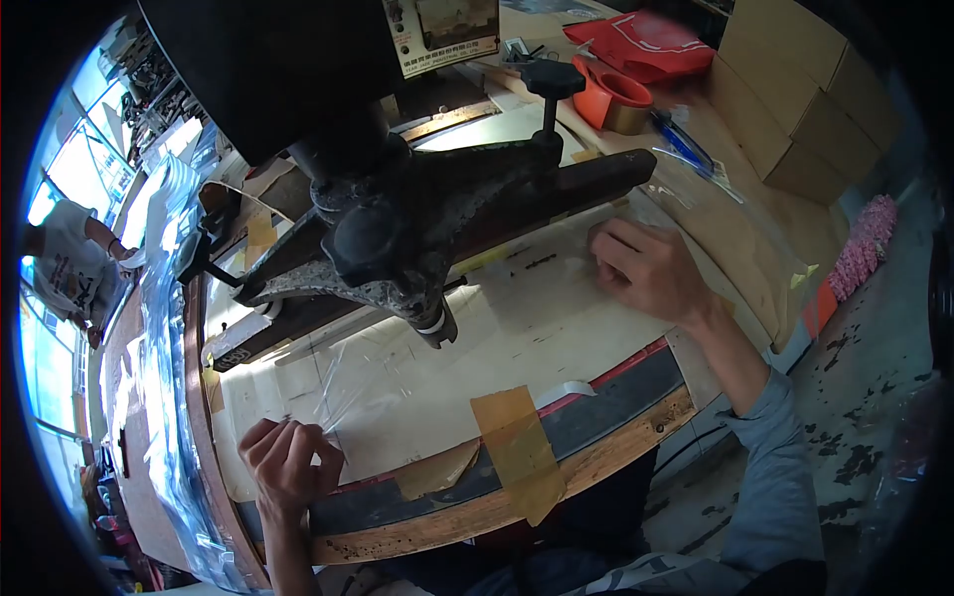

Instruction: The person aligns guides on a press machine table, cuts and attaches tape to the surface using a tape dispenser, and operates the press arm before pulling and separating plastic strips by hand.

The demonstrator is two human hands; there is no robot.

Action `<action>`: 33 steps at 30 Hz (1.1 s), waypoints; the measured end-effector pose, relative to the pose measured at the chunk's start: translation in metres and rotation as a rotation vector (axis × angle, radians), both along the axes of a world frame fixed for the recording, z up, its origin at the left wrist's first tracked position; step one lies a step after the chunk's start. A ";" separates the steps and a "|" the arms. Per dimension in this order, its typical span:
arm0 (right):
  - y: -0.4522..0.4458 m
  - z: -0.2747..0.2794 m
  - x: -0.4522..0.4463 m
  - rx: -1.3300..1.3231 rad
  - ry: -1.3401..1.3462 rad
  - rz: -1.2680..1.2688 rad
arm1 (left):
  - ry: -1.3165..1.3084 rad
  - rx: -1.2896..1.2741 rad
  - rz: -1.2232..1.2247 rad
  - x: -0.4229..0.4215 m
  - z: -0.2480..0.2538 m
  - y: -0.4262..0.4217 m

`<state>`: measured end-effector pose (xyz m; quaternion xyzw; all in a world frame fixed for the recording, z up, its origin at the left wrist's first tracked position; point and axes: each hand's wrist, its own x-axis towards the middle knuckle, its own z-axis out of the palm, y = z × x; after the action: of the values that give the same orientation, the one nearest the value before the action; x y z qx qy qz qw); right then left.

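Observation:
A black press machine point(368, 238) stands over a pale work board point(537, 338), with a long dark bar point(556, 194) across it. My left hand point(291, 459) is at the board's lower left, fingers curled, next to a crumpled clear plastic film point(353, 387); whether it pinches the film's edge is hard to make out. On the right side of the board, below the bar's end, my right hand point(651, 270) rests with its fingers curled; what they hold, if anything, is hidden. Brown tape point(519, 452) crosses the board's front edge.
Cardboard boxes point(810, 109), a red bag point(641, 48), an orange tape roll point(608, 97) and a blue pen-like tool point(684, 139) lie at the back right. Shiny plastic sheeting point(169, 328) runs along the left. Another person point(75, 258) is at the far left.

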<state>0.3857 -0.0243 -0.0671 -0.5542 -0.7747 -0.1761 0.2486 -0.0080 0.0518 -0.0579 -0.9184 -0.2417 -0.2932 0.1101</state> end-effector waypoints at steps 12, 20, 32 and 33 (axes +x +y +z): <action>0.001 0.003 0.001 -0.060 -0.165 0.080 | 0.142 0.016 -0.104 -0.002 0.003 -0.001; 0.001 0.006 -0.003 -0.119 -0.217 0.072 | 0.133 0.024 -0.106 -0.004 0.003 0.004; -0.012 0.008 -0.008 -0.245 0.189 0.228 | 0.237 -0.041 -0.020 -0.017 0.003 0.004; -0.015 0.009 -0.009 -0.264 0.261 0.275 | 0.251 -0.053 -0.022 -0.021 0.006 0.004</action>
<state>0.3764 -0.0397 -0.0579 -0.4893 -0.8204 0.0357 0.2937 -0.0287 0.0558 -0.0522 -0.9532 -0.2234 -0.1705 0.1119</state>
